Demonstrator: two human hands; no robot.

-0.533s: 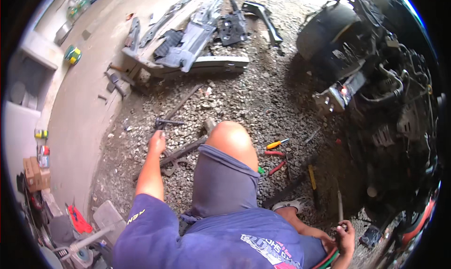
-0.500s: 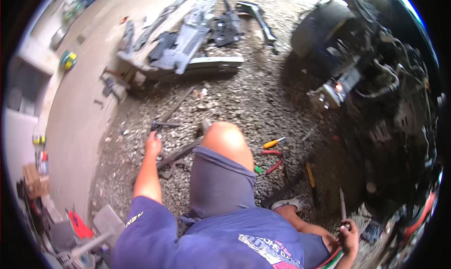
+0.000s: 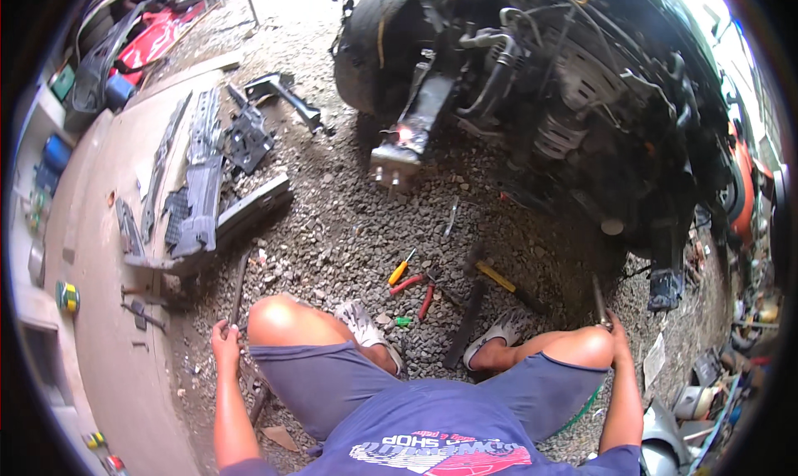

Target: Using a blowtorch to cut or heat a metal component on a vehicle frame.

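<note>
My right hand (image 3: pixel 617 340) is closed around a cutting torch (image 3: pixel 600 303) beside my right knee, its metal tube pointing up and away. A green hose (image 3: pixel 584 414) runs behind that leg. Low at the left, my left hand (image 3: pixel 224 340) is beside my left knee with its fingers apart, close to the near end of a dark metal bar (image 3: pixel 239 289) on the gravel. Ahead, a cut metal frame rail (image 3: pixel 428 110) juts from the stripped vehicle front (image 3: pixel 573 85), with a glowing orange spot near its end.
Between my feet and the vehicle lie a yellow screwdriver (image 3: pixel 399 271), red-handled pliers (image 3: pixel 426 301) and a yellow-handled hammer (image 3: pixel 496 276). Removed body panels (image 3: pixel 199 193) are piled at the left by the concrete strip (image 3: pixel 79 193). Assorted parts (image 3: pixel 694 401) clutter the right.
My view has swung right toward the vehicle. My left hand has drawn back from the cross-shaped metal tool to beside my knee. The torch remains in my right hand.
</note>
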